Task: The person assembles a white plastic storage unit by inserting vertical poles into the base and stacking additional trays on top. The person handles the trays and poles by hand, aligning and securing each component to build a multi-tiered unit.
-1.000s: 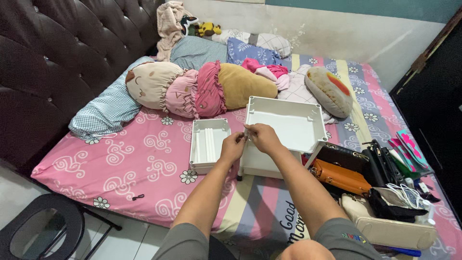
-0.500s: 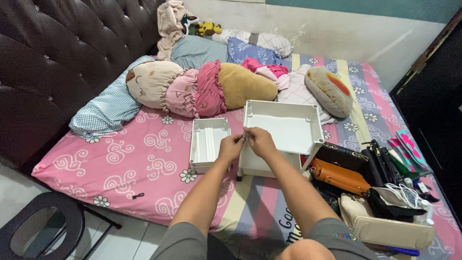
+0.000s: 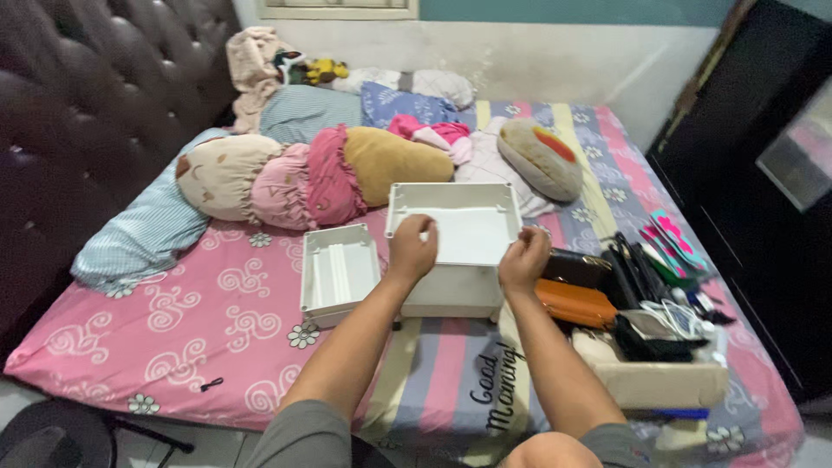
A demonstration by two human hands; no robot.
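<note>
a bed (image 3: 217, 303) with a pink sheet. both hands, left hand (image 3: 412, 251) and right hand (image 3: 523, 260), hold the big white box (image 3: 455, 227) (at 12 o'clock) by its sides; best to lift it level.

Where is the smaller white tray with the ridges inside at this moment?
In the head view, the smaller white tray lies on the pink bedsheet, left of the larger white box and close beside the left hand, below the long bolster pillow.
</note>
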